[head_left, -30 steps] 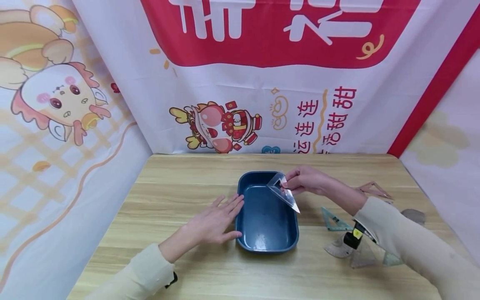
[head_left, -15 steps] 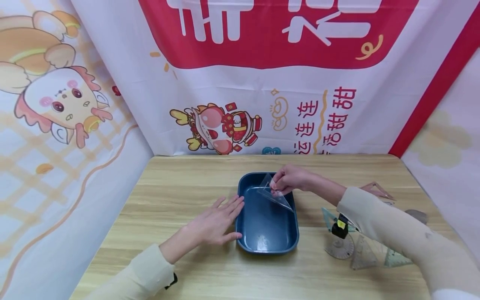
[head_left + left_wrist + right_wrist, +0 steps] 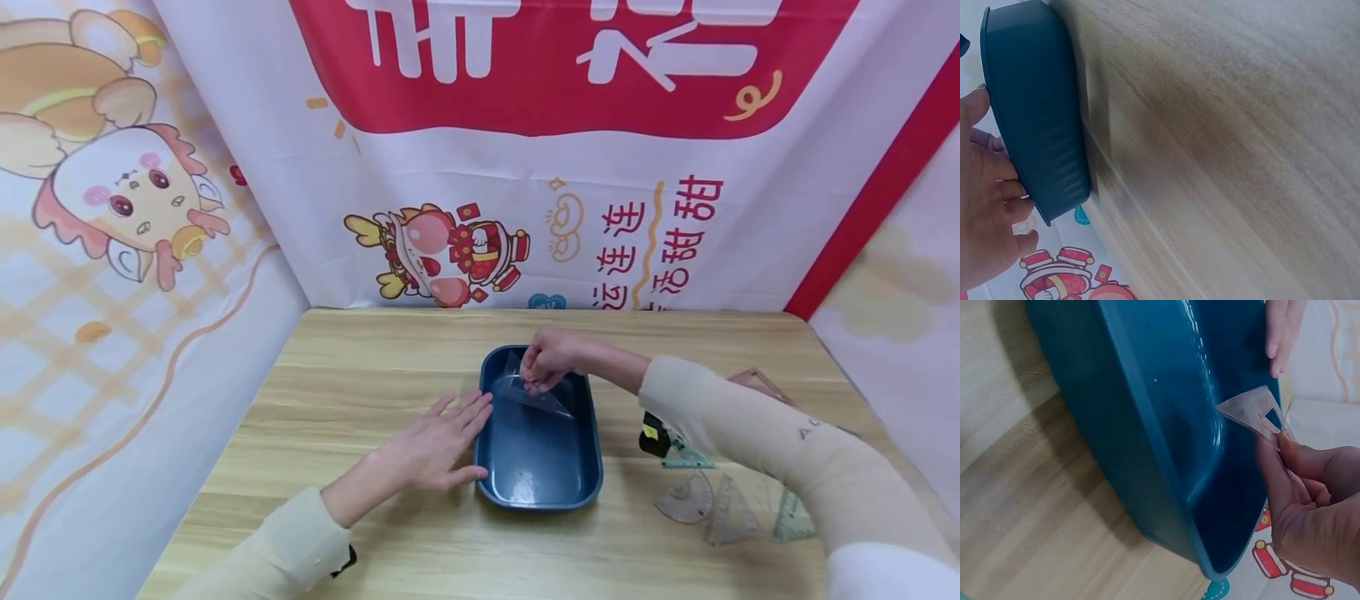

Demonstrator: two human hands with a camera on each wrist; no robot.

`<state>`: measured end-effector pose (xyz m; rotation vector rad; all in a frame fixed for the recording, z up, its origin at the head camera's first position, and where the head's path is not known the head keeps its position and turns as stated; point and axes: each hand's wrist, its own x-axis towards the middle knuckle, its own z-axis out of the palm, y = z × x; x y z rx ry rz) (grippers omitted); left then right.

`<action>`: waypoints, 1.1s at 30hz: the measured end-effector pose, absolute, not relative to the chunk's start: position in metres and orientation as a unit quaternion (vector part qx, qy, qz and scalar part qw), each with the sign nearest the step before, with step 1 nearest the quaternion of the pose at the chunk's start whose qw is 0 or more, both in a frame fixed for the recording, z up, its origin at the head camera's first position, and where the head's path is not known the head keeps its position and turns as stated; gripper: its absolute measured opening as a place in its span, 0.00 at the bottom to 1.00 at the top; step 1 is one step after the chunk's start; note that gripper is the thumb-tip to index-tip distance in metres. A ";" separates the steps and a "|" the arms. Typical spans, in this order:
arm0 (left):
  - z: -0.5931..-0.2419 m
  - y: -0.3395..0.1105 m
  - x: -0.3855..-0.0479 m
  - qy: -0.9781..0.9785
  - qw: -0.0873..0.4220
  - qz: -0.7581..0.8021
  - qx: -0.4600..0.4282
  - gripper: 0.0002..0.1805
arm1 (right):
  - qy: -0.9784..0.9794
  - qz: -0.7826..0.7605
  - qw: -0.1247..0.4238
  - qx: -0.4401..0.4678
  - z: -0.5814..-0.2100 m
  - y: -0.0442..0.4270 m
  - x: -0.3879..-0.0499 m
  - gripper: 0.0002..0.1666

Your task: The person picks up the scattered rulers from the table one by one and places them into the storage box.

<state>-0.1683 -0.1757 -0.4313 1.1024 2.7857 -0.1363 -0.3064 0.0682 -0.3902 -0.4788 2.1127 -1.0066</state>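
A deep blue rectangular tray [image 3: 536, 471] stands on the wooden table, its long side running away from me. My left hand [image 3: 431, 446] lies at its left rim with fingers spread and fairly straight; the left wrist view shows the fingertips touching the edge of the tray [image 3: 1038, 112]. Over the far part of the tray, my right hand [image 3: 551, 360] pinches a clear triangular set square [image 3: 546, 402]. Thumb and fingers grip one side of the set square [image 3: 1247, 409] in the right wrist view, and it is tilted above the tray's floor.
Right of the tray lie a protractor [image 3: 686, 498], a greyish clear set square [image 3: 731, 512], a green set square [image 3: 795, 517], a teal set square [image 3: 686, 455] and a pink set square [image 3: 759, 382]. My right sleeve [image 3: 780, 442] hides part of that area. A printed cloth [image 3: 435, 167] hangs behind the table [image 3: 360, 358].
My right hand has moved left, carrying the set square from the tray's right rim to over its far inside. The left hand has stayed at the left rim.
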 end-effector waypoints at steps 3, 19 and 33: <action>-0.432 -0.175 -0.168 0.925 0.068 -0.045 0.370 0.49 | 0.829 -0.375 0.370 -0.186 -0.391 0.062 -0.308 0.09; -0.434 -0.175 -0.167 0.924 0.060 -0.035 0.377 0.48 | 0.895 -0.262 0.279 -0.229 -0.422 0.043 -0.298 0.09; -0.434 -0.173 -0.169 0.926 0.060 -0.034 0.371 0.49 | 0.874 -0.353 0.269 -0.196 -0.384 0.088 -0.288 0.20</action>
